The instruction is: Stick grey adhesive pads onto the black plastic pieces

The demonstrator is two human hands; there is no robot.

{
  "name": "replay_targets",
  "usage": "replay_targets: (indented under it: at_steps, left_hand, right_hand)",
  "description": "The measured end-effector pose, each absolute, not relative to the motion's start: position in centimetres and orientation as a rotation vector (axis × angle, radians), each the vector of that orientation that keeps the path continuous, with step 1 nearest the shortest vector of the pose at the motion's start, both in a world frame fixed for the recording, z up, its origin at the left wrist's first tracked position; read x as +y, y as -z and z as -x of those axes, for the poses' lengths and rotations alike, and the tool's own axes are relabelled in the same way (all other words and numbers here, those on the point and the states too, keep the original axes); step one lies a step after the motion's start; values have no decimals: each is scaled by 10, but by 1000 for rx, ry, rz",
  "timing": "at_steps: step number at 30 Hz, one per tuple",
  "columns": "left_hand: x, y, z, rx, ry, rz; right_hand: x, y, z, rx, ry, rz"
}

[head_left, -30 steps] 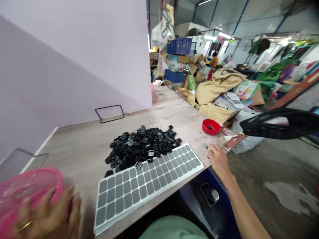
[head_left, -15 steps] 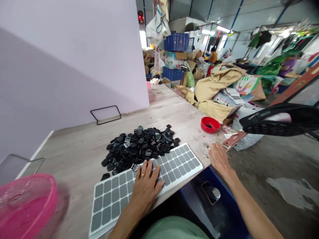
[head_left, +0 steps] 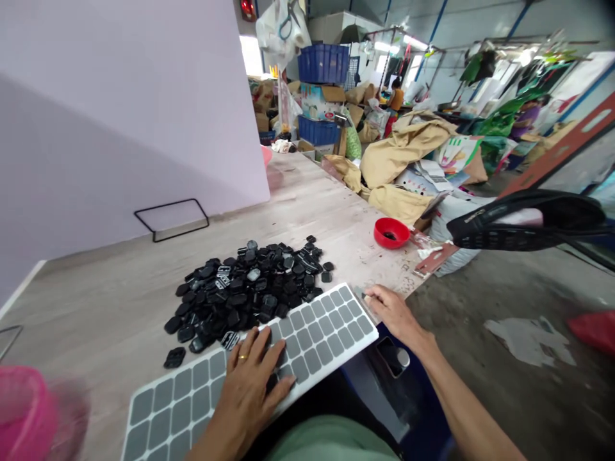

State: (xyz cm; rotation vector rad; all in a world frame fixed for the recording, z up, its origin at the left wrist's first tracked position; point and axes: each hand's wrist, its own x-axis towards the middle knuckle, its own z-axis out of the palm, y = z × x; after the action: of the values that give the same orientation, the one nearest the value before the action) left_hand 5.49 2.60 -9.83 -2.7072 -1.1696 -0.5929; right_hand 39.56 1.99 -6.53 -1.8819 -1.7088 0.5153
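A long white sheet (head_left: 307,336) with rows of grey rounded-square stickers lies slanted along the table's front edge. My left hand (head_left: 250,384) rests flat on its middle, fingers spread, with a ring on one finger. Just off the sheet's right end, my right hand (head_left: 391,314) has its fingers bunched. A small grey patch shows at its fingertips, too small to name. Behind the sheet is a heap of small black plastic pieces (head_left: 245,288), some with white markings. One of these pieces (head_left: 174,357) lies apart at the heap's near left.
A red bowl (head_left: 391,233) with dark bits stands near the table's right edge. A pink basket (head_left: 22,413) is at the left. A black wire frame (head_left: 173,219) leans by the wall panel. Below the table edge sits a blue bin (head_left: 423,410) holding a phone-like object.
My right hand has moved left, from the table's right edge to beside the sheet's end, and its fingers have bunched. My left hand stays on the sheet. The camera view has shifted right.
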Motion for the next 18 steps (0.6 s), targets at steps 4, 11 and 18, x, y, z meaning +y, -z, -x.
replay_targets:
  at_steps: [4, 11, 18]
  left_hand:
    - [34, 72, -94, -1215, 853, 2809]
    - [49, 37, -141, -1309, 909, 3070]
    - [57, 61, -46, -1753, 854, 2448]
  right_hand:
    - [24, 58, -393, -1677, -600, 1860]
    - [15, 45, -384, -1601, -824, 1722]
    - [2, 38, -372, -1601, -837, 1718]
